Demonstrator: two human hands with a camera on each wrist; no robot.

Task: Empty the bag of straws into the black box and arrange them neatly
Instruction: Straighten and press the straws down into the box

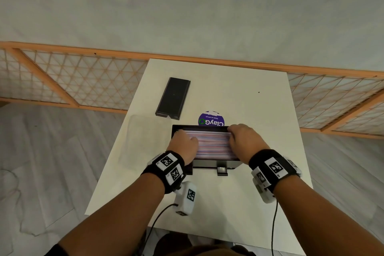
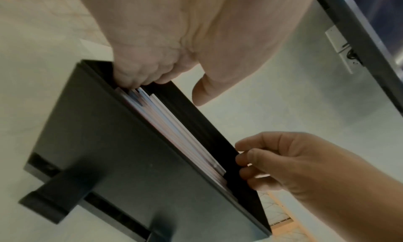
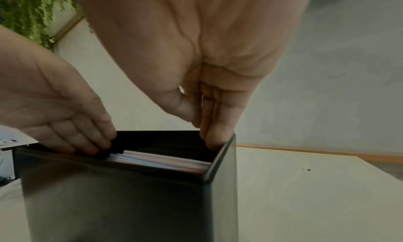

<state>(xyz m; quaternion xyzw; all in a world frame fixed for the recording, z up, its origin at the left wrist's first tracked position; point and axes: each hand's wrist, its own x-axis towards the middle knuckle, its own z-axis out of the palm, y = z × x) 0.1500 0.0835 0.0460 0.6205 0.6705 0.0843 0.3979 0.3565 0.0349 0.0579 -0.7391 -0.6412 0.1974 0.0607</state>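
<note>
Between left hand [image 1: 185, 141] and right hand [image 1: 243, 139], boxed straws [image 1: 212, 143].

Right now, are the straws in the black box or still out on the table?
In. The straws lie flat inside the black box, between the left hand and right hand.

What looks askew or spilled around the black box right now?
Nothing stands out. The striped paper straws lie parallel and flat inside the black rectangular box, none on the white table. The left hand and right hand press at the bundle's two ends. The black lid lies apart, farther back.
</note>
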